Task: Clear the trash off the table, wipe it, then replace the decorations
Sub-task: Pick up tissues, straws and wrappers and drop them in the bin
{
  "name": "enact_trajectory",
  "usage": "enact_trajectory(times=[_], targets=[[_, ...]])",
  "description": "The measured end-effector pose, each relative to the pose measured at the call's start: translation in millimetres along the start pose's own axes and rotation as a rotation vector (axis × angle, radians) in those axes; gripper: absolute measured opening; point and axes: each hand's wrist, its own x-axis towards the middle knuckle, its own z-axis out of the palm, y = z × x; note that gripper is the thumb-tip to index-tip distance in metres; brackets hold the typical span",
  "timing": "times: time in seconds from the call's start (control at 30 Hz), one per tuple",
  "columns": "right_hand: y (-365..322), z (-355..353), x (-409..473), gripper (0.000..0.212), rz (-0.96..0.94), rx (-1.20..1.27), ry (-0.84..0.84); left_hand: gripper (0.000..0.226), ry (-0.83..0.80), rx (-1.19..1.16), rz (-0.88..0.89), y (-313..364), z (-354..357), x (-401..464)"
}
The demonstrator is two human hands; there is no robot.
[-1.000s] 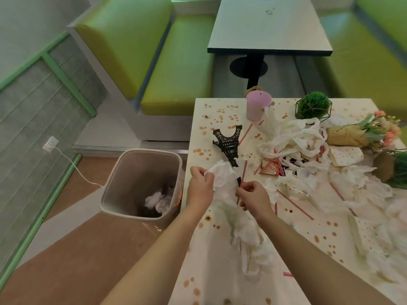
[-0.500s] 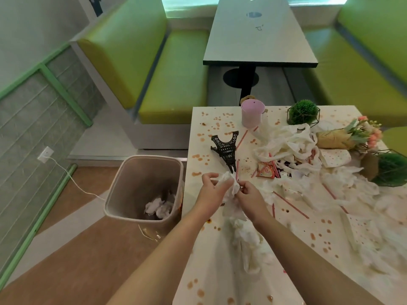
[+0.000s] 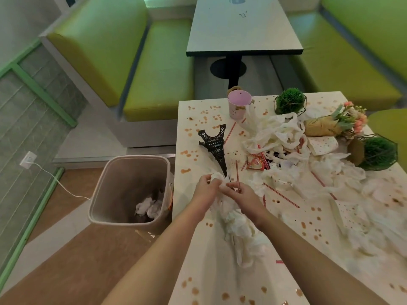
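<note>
A long bunch of crumpled white tissue [image 3: 239,225] hangs over the stained white table [image 3: 198,256] near its left edge. My left hand [image 3: 206,189] grips its top end, and my right hand [image 3: 241,193] pinches the same tissue just beside it, fingertips nearly touching. A grey trash bin [image 3: 130,188] with white tissue inside stands on the floor left of the table. More tissue and plastic bags [image 3: 279,137], red straws [image 3: 280,193] and a snack wrapper [image 3: 255,162] lie on the table.
A black Eiffel tower model [image 3: 214,144] lies just beyond my hands. A pink cup [image 3: 239,104], two green plant balls in wire frames [image 3: 289,102] [image 3: 377,153] and a flower bouquet [image 3: 334,123] stand at the back right. Green benches and another table lie beyond.
My hands have come together, bunching the tissue's top end that was spread between them. The tissue strip has been drawn up shorter.
</note>
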Motion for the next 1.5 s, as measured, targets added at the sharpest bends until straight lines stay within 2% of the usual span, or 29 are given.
enact_trajectory(times=[0.07, 0.17, 0.3, 0.37, 0.53, 0.73, 0.83, 0.97, 1.1, 1.2, 1.37, 1.5], targets=[[2, 0, -1, 0.054, -0.02, -0.109, 0.028, 0.03, 0.008, -0.015, -0.027, 0, 2, 2], [7, -4, 2, 0.034, -0.037, -0.108, 0.058, 0.03, 0.026, -0.01, -0.057, -1, 2, 5], [13, -10, 7, 0.024, -0.018, -0.162, 0.067, 0.038, 0.075, 0.005, -0.014, -6, -4, 5], [15, -13, 7, 0.021, -0.004, -0.18, 0.094, 0.036, 0.107, 0.017, 0.031, -9, -9, 6], [12, -12, 1, 0.038, -0.012, -0.269, 0.111, 0.007, 0.079, 0.016, 0.058, -5, -20, -3], [-10, 5, -2, 0.035, -0.079, -0.226, 0.084, 0.035, 0.164, 0.188, 0.283, 12, -40, -20], [-25, 20, -2, 0.036, -0.149, -0.247, 0.051, 0.028, 0.213, 0.124, 0.342, 20, -54, -28], [-47, 53, -4, 0.035, -0.278, -0.327, 0.006, 0.021, 0.229, 0.05, 0.346, 31, -87, -44], [-66, 86, -8, 0.031, -0.389, -0.383, 0.015, 0.033, 0.336, 0.018, 0.303, 29, -126, -52], [-78, 112, -12, 0.028, -0.475, -0.38, -0.003, 0.03, 0.467, 0.114, 0.347, 19, -157, -55], [-93, 158, -15, 0.026, -0.444, -0.351, -0.045, 0.029, 0.605, 0.257, 0.37, 8, -188, -55], [-89, 182, -13, 0.024, -0.41, -0.425, -0.047, 0.039, 0.621, 0.465, 0.21, -1, -201, -44]])
